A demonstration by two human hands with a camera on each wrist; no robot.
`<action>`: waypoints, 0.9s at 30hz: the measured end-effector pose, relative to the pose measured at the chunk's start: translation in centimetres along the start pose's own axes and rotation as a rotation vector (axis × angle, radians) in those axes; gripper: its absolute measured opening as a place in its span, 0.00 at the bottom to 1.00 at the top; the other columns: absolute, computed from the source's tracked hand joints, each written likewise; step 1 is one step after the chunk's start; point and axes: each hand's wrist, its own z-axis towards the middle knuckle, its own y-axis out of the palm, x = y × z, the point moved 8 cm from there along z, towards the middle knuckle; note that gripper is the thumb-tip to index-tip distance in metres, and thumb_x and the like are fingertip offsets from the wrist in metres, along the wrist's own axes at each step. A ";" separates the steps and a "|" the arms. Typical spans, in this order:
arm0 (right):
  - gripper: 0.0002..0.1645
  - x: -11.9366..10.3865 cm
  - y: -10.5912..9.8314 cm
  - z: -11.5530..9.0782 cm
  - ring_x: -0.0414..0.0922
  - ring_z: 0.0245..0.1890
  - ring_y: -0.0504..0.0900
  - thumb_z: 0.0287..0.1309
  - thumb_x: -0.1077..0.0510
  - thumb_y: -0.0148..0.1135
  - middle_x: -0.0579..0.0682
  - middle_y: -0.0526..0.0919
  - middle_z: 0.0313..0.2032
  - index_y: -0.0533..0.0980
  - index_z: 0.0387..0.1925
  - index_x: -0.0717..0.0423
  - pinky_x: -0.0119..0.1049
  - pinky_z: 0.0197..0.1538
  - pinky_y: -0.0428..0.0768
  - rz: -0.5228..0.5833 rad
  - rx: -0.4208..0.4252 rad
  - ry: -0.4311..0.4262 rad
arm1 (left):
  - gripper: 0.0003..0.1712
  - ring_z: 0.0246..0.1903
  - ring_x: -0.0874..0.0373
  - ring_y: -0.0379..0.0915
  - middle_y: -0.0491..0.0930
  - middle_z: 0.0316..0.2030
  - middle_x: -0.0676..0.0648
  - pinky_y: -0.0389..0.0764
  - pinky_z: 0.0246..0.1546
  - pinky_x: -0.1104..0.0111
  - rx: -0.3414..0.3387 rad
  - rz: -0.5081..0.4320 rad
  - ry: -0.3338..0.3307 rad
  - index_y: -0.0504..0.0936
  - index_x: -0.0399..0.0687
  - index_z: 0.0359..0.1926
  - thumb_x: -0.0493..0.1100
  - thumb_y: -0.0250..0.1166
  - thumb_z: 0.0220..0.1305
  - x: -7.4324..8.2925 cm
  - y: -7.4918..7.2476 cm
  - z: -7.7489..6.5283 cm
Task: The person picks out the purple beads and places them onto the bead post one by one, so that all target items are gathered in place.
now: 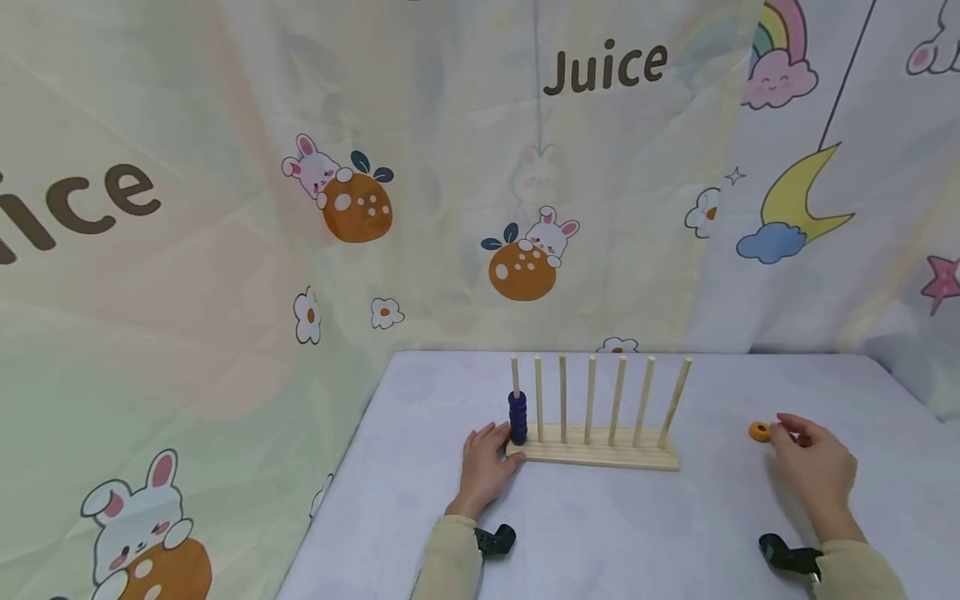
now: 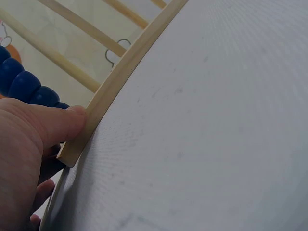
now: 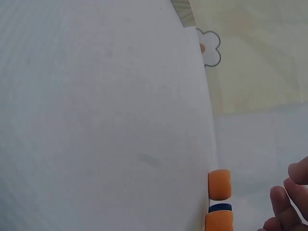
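A wooden peg stand (image 1: 600, 452) has several upright pegs on a flat base. Dark blue beads (image 1: 517, 417) are stacked on its leftmost peg; the other pegs are bare. My left hand (image 1: 486, 468) grips the left end of the base, its thumb (image 2: 65, 122) on the front edge and other fingers behind. To the right, my right hand (image 1: 817, 467) hovers beside an orange bead (image 1: 759, 432) on the table. In the right wrist view, its loosely bent fingers (image 3: 284, 207) are apart from two orange beads (image 3: 219, 185), with a blue piece (image 3: 220, 208) between these.
The table (image 1: 600, 533) has a white cover. Behind it and at the left hangs a printed cloth (image 1: 450, 167) with rabbits, oranges and flowers. A black device (image 1: 495, 542) is worn on the left wrist, and another black device (image 1: 787, 554) on the right.
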 end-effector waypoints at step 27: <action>0.33 1.5 0.6 1.8 0.72 0.54 0.65 0.63 0.50 0.55 0.76 0.71 0.57 0.70 0.58 0.72 0.61 0.48 0.63 -0.293 -0.200 0.043 | 0.32 0.66 0.46 0.64 0.77 0.60 0.45 0.51 0.70 0.45 0.008 -0.004 0.003 0.76 0.38 0.61 0.50 0.68 0.60 0.2 -0.1 0.0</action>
